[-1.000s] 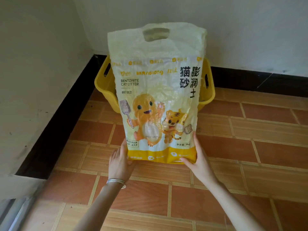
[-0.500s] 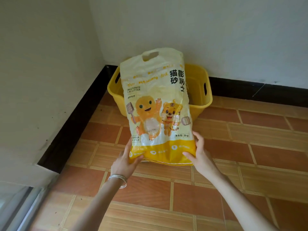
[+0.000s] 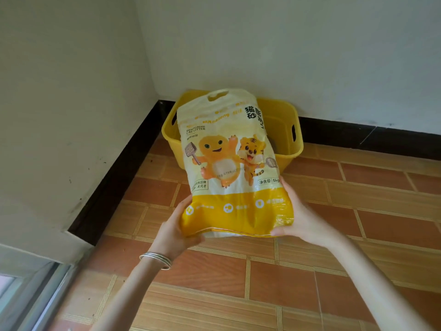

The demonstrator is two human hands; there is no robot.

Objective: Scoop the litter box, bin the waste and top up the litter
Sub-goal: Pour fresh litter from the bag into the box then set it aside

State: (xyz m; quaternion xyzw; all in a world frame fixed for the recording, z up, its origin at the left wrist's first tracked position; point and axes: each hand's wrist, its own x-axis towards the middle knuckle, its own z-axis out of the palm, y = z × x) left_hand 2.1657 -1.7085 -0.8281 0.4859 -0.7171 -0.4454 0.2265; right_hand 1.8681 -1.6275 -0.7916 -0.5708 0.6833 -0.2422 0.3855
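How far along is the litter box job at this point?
Done: unclear; no scoop or waste bin shows, so scooping and binning can't be confirmed. In hand: the left hand and right hand grip the bottom of the bentonite cat litter bag, its handle end leaning toward the yellow litter box. Left: the top-up itself; no litter is seen pouring.

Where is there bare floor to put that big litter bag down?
The tiled floor right of the yellow litter box, along the black skirting, is bare and broad. The tiles in front of the box, nearer the person, are bare too. Crowded: the corner itself, filled by the box with the litter bag tipped over it.
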